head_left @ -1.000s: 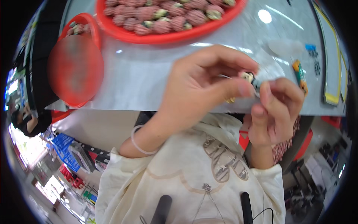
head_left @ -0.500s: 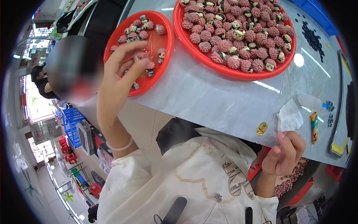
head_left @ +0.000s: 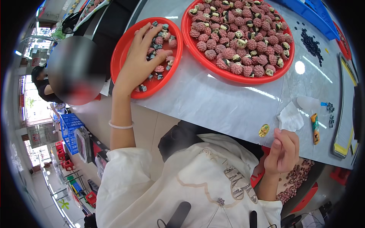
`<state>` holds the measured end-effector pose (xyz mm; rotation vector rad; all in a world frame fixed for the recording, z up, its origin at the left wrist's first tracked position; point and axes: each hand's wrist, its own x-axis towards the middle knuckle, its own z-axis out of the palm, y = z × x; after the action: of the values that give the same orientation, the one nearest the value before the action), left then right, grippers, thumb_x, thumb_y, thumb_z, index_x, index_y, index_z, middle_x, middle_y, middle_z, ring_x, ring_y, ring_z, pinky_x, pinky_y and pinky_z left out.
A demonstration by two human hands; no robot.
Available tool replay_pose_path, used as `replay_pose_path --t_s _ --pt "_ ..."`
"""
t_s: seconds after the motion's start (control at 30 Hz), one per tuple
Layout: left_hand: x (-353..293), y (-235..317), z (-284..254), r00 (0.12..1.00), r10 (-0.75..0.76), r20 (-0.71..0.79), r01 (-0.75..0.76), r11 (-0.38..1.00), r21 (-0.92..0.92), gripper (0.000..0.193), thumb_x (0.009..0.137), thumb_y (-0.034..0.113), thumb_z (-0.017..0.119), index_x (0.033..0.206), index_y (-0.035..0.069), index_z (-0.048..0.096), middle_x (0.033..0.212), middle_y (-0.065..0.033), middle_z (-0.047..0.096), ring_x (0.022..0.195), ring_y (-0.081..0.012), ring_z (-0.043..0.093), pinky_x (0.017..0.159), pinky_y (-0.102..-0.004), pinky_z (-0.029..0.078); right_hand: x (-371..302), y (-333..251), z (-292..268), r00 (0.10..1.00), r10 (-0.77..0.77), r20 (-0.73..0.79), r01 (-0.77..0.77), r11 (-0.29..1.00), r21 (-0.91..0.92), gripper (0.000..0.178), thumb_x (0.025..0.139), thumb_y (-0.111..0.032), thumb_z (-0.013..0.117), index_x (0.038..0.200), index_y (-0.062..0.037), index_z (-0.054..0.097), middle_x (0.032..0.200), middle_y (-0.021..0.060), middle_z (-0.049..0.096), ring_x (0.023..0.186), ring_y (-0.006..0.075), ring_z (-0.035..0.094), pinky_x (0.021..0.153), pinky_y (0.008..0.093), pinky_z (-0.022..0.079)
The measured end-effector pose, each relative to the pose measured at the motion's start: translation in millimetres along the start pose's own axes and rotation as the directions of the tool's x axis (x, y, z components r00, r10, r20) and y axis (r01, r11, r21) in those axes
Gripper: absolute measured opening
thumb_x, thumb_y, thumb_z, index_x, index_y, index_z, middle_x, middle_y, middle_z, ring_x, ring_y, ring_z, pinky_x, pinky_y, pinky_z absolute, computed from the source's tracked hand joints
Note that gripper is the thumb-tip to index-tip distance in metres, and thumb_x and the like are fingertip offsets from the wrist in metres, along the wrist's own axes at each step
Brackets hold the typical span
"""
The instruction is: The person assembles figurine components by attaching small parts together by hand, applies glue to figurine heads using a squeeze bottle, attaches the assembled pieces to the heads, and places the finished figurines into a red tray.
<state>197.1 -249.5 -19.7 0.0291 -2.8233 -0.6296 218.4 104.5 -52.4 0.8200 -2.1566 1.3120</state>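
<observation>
My left hand (head_left: pixel 137 64) is over the smaller red tray (head_left: pixel 122 48), its fingers stretched and spread across several small figurines (head_left: pixel 159 40) with knobbly pink parts and grey-blue bits. Part of this pile is hidden under the fingers. By the table's near edge, my right hand (head_left: pixel 282 152) is raised with its fingers curled in toward the thumb; whatever may be between them does not show. Beside it on the table lie a gold oval sticker (head_left: pixel 264 130) and a crumpled white tissue (head_left: pixel 290 117).
A larger red tray (head_left: pixel 213 72) heaped with pink knobbly pieces stands at the back middle. Small dark pieces (head_left: pixel 315 43) are scattered at the right, near a blue bin (head_left: pixel 323 19). An orange-green packet (head_left: pixel 315 129) and a clipboard (head_left: pixel 345 114) lie at the right edge.
My left hand has gone from curled fingers to spread ones over the small tray. The figurines there now sit bunched toward the tray's right side. My right hand's fingers have drawn closer together.
</observation>
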Motion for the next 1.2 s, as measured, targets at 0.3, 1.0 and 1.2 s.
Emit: replay_pose_path --t_s 0.3,1.0,1.2 --pt "-8 9 -10 0.996 -0.071 -0.045 0.073 0.996 0.043 0.034 0.067 0.022 0.064 0.095 0.007 0.050 0.097 -0.0077 0.043 0.098 -0.0234 0.047 0.082 -0.0314 0.039 0 -3 0 0.998 0.020 0.062 -0.020 1.000 -0.007 0.012 0.079 -0.001 0.050 0.086 0.0069 0.055 0.071 0.0135 0.055 0.058 0.0178 0.049 0.051 0.0238 0.039" --pt "-45 40 -71 0.896 -0.440 0.060 0.427 0.891 0.154 0.031 0.074 0.020 0.059 0.100 0.003 0.051 0.093 -0.0095 0.054 0.074 -0.0225 0.052 0.066 -0.0296 0.042 6 -2 5 0.998 0.008 0.055 -0.004 0.996 -0.088 0.015 0.069 0.003 0.055 0.084 0.0048 0.059 0.061 0.0094 0.056 0.045 0.0165 0.045 0.040 0.0238 0.033" --pt "-42 45 -51 0.869 -0.445 0.217 0.445 0.894 0.051 0.034 0.073 0.013 0.058 0.104 0.004 0.048 0.095 -0.0109 0.049 0.087 -0.0256 0.049 0.078 -0.0311 0.039 6 -2 5 0.997 -0.035 0.073 0.046 0.988 -0.145 0.015 0.069 0.004 0.055 0.084 0.0048 0.059 0.061 0.0091 0.056 0.044 0.0169 0.046 0.040 0.0239 0.033"
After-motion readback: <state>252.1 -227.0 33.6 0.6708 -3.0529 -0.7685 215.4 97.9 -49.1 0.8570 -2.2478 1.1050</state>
